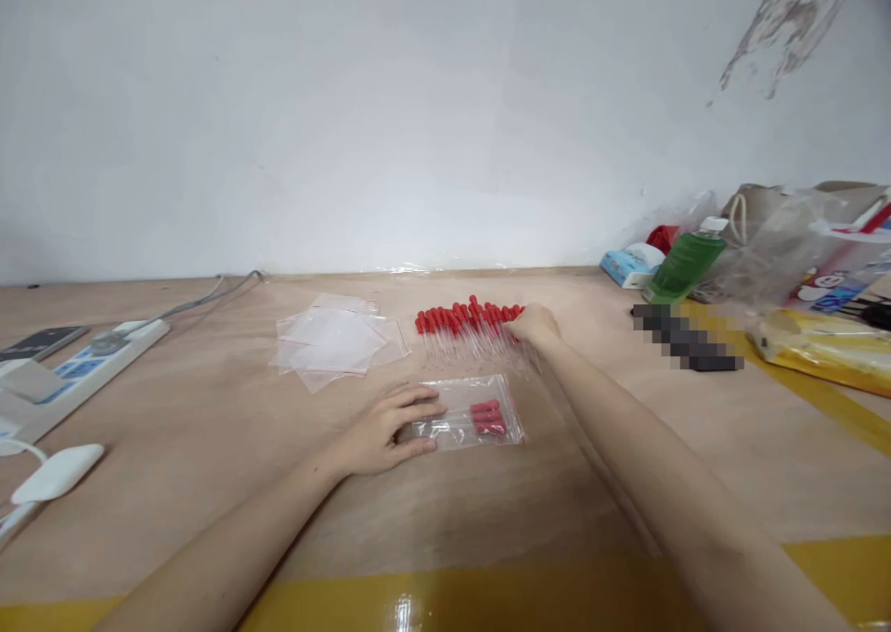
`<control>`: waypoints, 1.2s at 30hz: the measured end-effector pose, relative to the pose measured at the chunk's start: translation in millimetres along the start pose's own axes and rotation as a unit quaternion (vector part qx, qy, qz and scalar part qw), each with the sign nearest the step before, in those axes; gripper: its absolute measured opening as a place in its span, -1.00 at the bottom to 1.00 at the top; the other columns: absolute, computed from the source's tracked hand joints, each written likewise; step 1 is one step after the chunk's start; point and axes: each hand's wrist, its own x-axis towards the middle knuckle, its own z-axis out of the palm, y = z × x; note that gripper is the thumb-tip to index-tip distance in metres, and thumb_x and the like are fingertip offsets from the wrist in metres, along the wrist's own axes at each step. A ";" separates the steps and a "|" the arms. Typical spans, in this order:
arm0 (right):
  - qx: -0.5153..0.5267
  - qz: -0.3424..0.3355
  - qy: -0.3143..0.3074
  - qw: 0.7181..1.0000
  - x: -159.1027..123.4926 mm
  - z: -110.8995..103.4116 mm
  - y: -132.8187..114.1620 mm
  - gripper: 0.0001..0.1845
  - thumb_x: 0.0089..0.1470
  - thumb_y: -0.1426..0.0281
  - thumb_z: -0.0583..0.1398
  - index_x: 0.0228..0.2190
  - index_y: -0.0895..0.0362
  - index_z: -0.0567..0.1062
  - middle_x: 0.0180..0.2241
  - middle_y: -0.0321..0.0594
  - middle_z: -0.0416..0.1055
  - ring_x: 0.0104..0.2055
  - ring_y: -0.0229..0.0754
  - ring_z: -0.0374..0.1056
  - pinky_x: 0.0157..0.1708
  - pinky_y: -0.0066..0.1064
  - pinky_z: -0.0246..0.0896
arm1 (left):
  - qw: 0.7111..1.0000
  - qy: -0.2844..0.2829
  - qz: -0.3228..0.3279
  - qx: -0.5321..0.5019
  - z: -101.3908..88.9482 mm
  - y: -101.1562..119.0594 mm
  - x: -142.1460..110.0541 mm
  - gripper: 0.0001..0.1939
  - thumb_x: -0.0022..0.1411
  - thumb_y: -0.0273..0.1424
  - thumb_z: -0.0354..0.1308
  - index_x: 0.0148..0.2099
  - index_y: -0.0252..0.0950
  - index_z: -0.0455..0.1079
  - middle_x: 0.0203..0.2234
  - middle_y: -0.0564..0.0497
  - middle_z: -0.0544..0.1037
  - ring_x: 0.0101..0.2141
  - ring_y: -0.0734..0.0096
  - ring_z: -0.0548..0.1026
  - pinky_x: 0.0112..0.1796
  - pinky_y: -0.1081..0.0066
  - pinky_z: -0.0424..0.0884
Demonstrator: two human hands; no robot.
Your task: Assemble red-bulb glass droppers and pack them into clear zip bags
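My left hand (386, 431) lies on the left part of a clear zip bag (452, 432), palm down with the fingers spread. Inside the bag's right end are a few droppers with red bulbs (487, 417). Behind the bag, a row of glass droppers (466, 321) lies with the red bulbs away from me and the thin clear tubes towards me. At the row's right end my right hand (537, 326) has its fingers closed at a dropper; the fingertips are partly hidden. Left of the row is a loose pile of flat clear zip bags (334, 340).
At the left are a power strip (104, 363), a white adapter (59, 472) and a phone (45, 342). Along the right stand a green bottle (686, 263), a blue tissue pack (626, 268) and a yellow package (821, 349). A blurred dark object (716, 363) lies nearer. The wall is behind.
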 end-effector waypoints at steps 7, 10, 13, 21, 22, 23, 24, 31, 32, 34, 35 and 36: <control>0.026 0.019 -0.036 0.999 -3.7 4.4 -5.6 -0.71 -0.33 0.20 0.26 -0.53 0.14 0.42 -0.50 -0.17 0.41 -0.36 -0.11 0.35 -0.42 -0.39 0.19 | 1.000 0.002 -0.001 0.006 0.4 -0.3 -0.3 -0.55 0.18 -0.18 0.03 0.11 -0.13 0.21 0.07 -0.05 0.26 0.08 0.23 0.19 0.05 0.16 0.15; 0.037 0.031 -0.044 0.998 -1.5 5.9 -6.2 -0.71 -0.38 0.25 0.27 -0.55 0.15 0.40 -0.48 -0.15 0.41 -0.37 -0.08 0.34 -0.43 -0.34 0.19 | 1.000 0.001 -0.004 0.006 0.1 -0.4 -0.2 -0.54 0.17 -0.18 0.04 0.11 -0.13 0.21 0.07 -0.04 0.26 0.08 0.24 0.19 0.06 0.17 0.15; 0.063 0.037 -0.044 0.996 1.0 6.6 -6.2 -0.76 -0.38 0.31 0.27 -0.57 0.15 0.37 -0.50 -0.17 0.38 -0.39 -0.10 0.32 -0.45 -0.35 0.17 | 1.000 0.004 -0.002 0.005 0.5 -0.6 -0.3 -0.54 0.17 -0.18 0.03 0.11 -0.13 0.21 0.07 -0.04 0.26 0.08 0.24 0.19 0.06 0.17 0.14; 0.217 -0.036 -0.060 0.974 -14.9 -7.7 6.2 -0.73 -0.06 0.25 0.09 -0.65 0.13 0.25 -0.70 -0.36 0.18 -0.63 -0.34 0.16 -0.60 -0.49 0.07 | 1.000 -0.002 0.002 0.003 0.9 -1.2 -0.7 -0.56 0.18 -0.19 0.03 0.11 -0.12 0.21 0.08 -0.04 0.25 0.08 0.25 0.18 0.06 0.17 0.14; 0.256 -0.053 -0.060 0.963 -22.2 -11.0 11.1 -0.74 -0.04 0.22 0.07 -0.60 0.13 0.25 -0.69 -0.38 0.18 -0.65 -0.37 0.13 -0.61 -0.50 0.07 | 1.000 -0.002 0.003 0.002 0.6 -1.5 -0.6 -0.56 0.19 -0.19 0.02 0.11 -0.12 0.22 0.08 -0.04 0.25 0.09 0.25 0.18 0.06 0.17 0.14; 0.300 -0.071 -0.060 0.949 -30.8 -13.9 16.8 -0.75 -0.04 0.20 0.08 -0.54 0.13 0.25 -0.66 -0.40 0.20 -0.66 -0.40 0.11 -0.62 -0.52 0.07 | 1.000 -0.004 0.003 0.002 0.4 -1.8 -0.4 -0.57 0.19 -0.19 0.02 0.11 -0.11 0.22 0.08 -0.03 0.25 0.09 0.25 0.18 0.06 0.17 0.14; 0.366 -0.091 -0.063 0.924 -40.4 -16.4 22.9 -0.74 -0.08 0.19 0.12 -0.45 0.13 0.25 -0.64 -0.42 0.23 -0.68 -0.42 0.10 -0.64 -0.53 0.06 | 1.000 -0.007 0.003 0.001 0.3 -2.1 -0.2 -0.57 0.19 -0.19 0.02 0.10 -0.11 0.22 0.08 -0.03 0.24 0.09 0.25 0.18 0.06 0.17 0.13; 0.556 -0.075 -0.101 0.822 -97.6 -12.5 54.0 -0.16 -0.31 0.35 0.30 -0.05 0.00 -0.05 -0.57 -0.52 0.28 -0.64 -0.34 0.25 -0.65 -0.49 0.24 | 1.000 -0.011 0.011 0.001 1.5 -4.7 0.2 -0.57 0.19 -0.21 0.04 0.11 -0.09 0.21 0.09 -0.01 0.24 0.09 0.26 0.17 0.07 0.18 0.12; 0.564 -0.060 -0.086 0.819 -100.1 -9.3 55.3 -0.18 -0.31 0.34 0.30 -0.07 0.00 -0.05 -0.58 -0.52 0.28 -0.64 -0.33 0.27 -0.65 -0.47 0.26 | 1.000 -0.011 0.011 0.001 1.8 -5.1 0.1 -0.57 0.19 -0.22 0.04 0.11 -0.10 0.21 0.09 -0.01 0.24 0.09 0.26 0.16 0.07 0.18 0.13; 0.583 -0.032 -0.051 0.810 -101.0 -2.3 56.3 -0.29 -0.26 0.29 0.28 -0.14 0.01 -0.03 -0.59 -0.53 0.28 -0.64 -0.32 0.29 -0.65 -0.44 0.30 | 1.000 -0.008 0.014 0.000 2.5 -6.3 0.0 -0.57 0.19 -0.23 0.04 0.12 -0.10 0.20 0.09 -0.02 0.24 0.10 0.26 0.16 0.07 0.18 0.14; 0.592 -0.021 -0.040 0.805 -100.5 0.9 56.4 -0.35 -0.23 0.26 0.26 -0.19 0.02 -0.01 -0.60 -0.53 0.28 -0.64 -0.31 0.30 -0.64 -0.43 0.31 | 1.000 -0.007 0.018 0.000 2.8 -6.9 0.0 -0.57 0.19 -0.23 0.04 0.12 -0.10 0.20 0.09 -0.02 0.24 0.10 0.25 0.16 0.06 0.18 0.14; 0.600 -0.015 -0.035 0.799 -99.9 3.8 56.1 -0.41 -0.20 0.22 0.24 -0.24 0.02 0.00 -0.60 -0.53 0.28 -0.64 -0.31 0.31 -0.63 -0.42 0.32 | 1.000 -0.004 0.021 0.001 3.1 -7.6 0.0 -0.57 0.19 -0.24 0.04 0.12 -0.10 0.20 0.09 -0.02 0.24 0.10 0.24 0.15 0.06 0.16 0.14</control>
